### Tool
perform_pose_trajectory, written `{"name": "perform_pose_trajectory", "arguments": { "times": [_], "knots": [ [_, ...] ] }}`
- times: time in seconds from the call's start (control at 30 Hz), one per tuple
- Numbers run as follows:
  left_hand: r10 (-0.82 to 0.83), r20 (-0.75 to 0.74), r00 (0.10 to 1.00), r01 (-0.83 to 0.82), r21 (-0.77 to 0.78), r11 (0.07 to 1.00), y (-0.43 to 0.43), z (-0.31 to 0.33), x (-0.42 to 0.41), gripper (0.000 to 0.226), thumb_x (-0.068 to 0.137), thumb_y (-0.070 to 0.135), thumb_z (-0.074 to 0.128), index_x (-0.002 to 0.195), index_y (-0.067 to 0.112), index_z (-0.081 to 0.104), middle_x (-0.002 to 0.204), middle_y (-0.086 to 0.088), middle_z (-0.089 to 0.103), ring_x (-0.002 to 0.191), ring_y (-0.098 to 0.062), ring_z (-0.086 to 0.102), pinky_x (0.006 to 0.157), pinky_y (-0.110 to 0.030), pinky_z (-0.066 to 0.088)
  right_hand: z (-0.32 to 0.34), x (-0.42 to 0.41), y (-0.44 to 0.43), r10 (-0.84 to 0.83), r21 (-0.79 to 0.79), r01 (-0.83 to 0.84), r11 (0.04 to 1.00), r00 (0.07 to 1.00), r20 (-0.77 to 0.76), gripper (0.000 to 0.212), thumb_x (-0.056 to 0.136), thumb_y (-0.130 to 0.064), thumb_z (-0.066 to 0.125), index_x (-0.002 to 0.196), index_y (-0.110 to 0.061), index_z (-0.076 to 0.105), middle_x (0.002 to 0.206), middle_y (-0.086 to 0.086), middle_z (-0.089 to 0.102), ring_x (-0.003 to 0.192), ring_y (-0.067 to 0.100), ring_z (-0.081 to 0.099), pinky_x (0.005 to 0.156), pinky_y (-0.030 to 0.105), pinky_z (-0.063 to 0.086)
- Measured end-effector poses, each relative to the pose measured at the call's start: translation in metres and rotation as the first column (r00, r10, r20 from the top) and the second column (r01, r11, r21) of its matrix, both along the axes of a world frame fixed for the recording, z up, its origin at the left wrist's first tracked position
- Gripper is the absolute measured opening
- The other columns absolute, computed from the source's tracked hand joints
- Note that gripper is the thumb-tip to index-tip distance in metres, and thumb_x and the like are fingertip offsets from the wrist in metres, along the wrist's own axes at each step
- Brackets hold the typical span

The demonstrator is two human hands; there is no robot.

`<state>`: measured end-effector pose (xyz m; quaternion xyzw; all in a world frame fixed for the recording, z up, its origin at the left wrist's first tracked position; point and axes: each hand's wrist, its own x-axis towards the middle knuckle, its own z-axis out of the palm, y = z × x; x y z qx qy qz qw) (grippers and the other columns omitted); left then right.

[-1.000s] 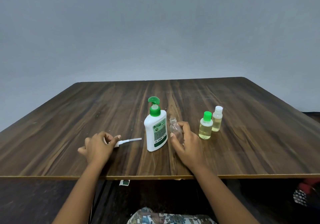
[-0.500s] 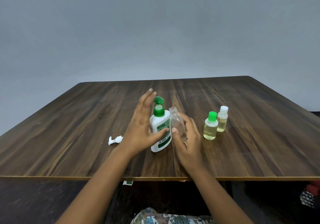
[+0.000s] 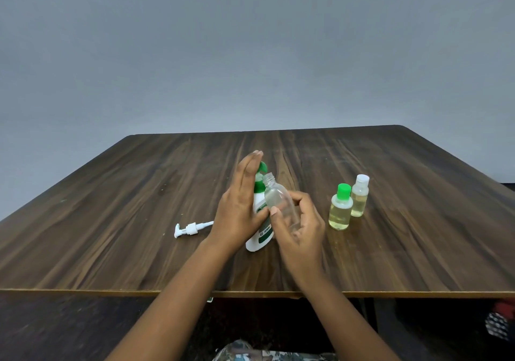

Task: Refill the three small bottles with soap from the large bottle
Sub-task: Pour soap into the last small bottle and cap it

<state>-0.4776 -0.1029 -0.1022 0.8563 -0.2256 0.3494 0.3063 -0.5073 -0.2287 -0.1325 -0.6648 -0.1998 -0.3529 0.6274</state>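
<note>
Right hand [image 3: 299, 228] grips the uncapped empty bottle [image 3: 278, 200], tilted toward the large bottle [image 3: 260, 229]; left hand [image 3: 239, 207], fingers extended, closes on it, presumably for pouring.

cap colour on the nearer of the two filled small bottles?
Bright green cap on the nearer filled small bottle; the head view, the only one, shows it clearly.

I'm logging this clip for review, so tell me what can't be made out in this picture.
Head view only:
- Large bottle: most of its body and label hidden by the left hand; print too small to read.
- Clear bottle: its base hidden by the right hand; whether it holds any soap is unclear.
- White-capped bottle: partly hidden behind the green-capped bottle.
- Lap and floor items: cut off by frame edges.
</note>
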Motion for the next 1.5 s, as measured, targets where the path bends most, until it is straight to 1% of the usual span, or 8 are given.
{"name": "perform_pose_trajectory", "arguments": {
  "times": [0.27,0.37,0.43,0.53,0.7,0.93,1.13,1.5],
  "knots": [
    [0.083,0.035,0.996,-0.083,-0.013,0.996,-0.007,-0.007,0.001,0.093,0.073,0.019,0.076,0.145,0.025,0.016,0.147,0.008,0.022,0.108,-0.013,0.053,0.071,-0.025,0.050,0.004,0.010,-0.007,0.029,-0.063,-0.027,0.998,0.999,0.040,0.035,0.089,-0.021,0.062,0.122,-0.008,0.061,0.110,0.001,0.061,0.104,0.009,0.061,0.086,0.016,0.047],
    [0.099,0.063,0.993,-0.099,-0.002,0.995,-0.008,-0.007,0.001,0.090,0.073,0.022,0.074,0.143,0.024,0.019,0.146,0.007,0.023,0.105,-0.013,0.053,0.064,-0.024,0.049,0.000,0.015,-0.009,0.052,-0.019,-0.051,0.999,0.997,0.052,0.038,0.087,-0.023,0.062,0.122,-0.008,0.055,0.115,-0.015,0.061,0.103,0.004,0.061,0.082,0.018,0.050],
    [0.100,0.083,0.991,-0.101,0.006,0.995,-0.008,-0.007,0.000,0.088,0.072,0.023,0.074,0.141,0.024,0.020,0.146,0.006,0.025,0.105,-0.012,0.053,0.061,-0.021,0.048,-0.004,0.020,-0.010,0.034,-0.011,-0.033,0.999,0.996,0.080,0.038,0.085,-0.021,0.063,0.119,-0.010,0.050,0.112,-0.028,0.057,0.098,-0.005,0.060,0.077,0.010,0.048],
    [0.121,0.103,0.987,-0.124,0.025,0.992,-0.009,-0.008,0.000,0.088,0.071,0.024,0.074,0.141,0.023,0.021,0.147,0.006,0.026,0.104,-0.010,0.052,0.061,-0.017,0.044,-0.009,0.025,-0.011,-0.006,-0.018,0.009,1.000,0.993,0.117,0.038,0.083,-0.020,0.062,0.118,-0.012,0.047,0.108,-0.022,0.055,0.098,-0.010,0.056,0.078,0.006,0.044],
    [0.132,0.125,0.983,-0.137,0.030,0.990,-0.007,-0.009,0.002,0.093,0.067,0.014,0.076,0.142,0.021,0.021,0.147,0.004,0.025,0.117,-0.013,0.045,0.075,-0.030,0.052,-0.017,0.034,-0.006,-0.047,-0.056,0.059,0.997,0.979,0.196,0.038,0.080,-0.019,0.054,0.114,-0.010,0.042,0.110,-0.002,0.043,0.102,-0.001,0.046,0.085,0.012,0.041],
    [0.189,0.176,0.966,-0.205,0.078,0.976,-0.006,-0.012,0.008,0.087,0.069,0.024,0.075,0.139,0.015,0.025,0.141,-0.002,0.025,0.137,-0.023,0.026,0.107,-0.041,0.035,-0.019,0.032,-0.010,-0.189,-0.091,0.223,0.971,0.939,0.289,0.038,0.080,-0.010,0.058,0.116,-0.004,0.048,0.101,0.014,0.046,0.103,-0.004,0.042,0.086,0.009,0.038],
    [0.236,0.189,0.953,-0.260,0.114,0.959,-0.001,-0.018,0.010,0.076,0.074,0.036,0.065,0.137,0.017,0.027,0.140,0.001,0.031,0.140,-0.022,0.021,0.104,-0.045,0.025,-0.020,0.027,-0.012,-0.211,-0.076,0.245,0.967,0.928,0.306,0.038,0.077,-0.007,0.070,0.112,0.001,0.057,0.095,0.006,0.051,0.082,0.010,0.053,0.078,0.009,0.043],
    [0.280,0.196,0.940,-0.315,0.180,0.932,0.000,-0.002,-0.002,0.070,0.075,0.044,0.054,0.138,0.018,0.035,0.142,0.005,0.037,0.140,-0.016,0.024,0.100,-0.043,0.020,-0.017,0.031,-0.010,-0.190,-0.081,0.222,0.972,0.938,0.288,0.041,0.081,-0.012,0.067,0.117,0.000,0.051,0.097,0.009,0.051,0.098,-0.007,0.047,0.082,0.008,0.042]
  ]
}}
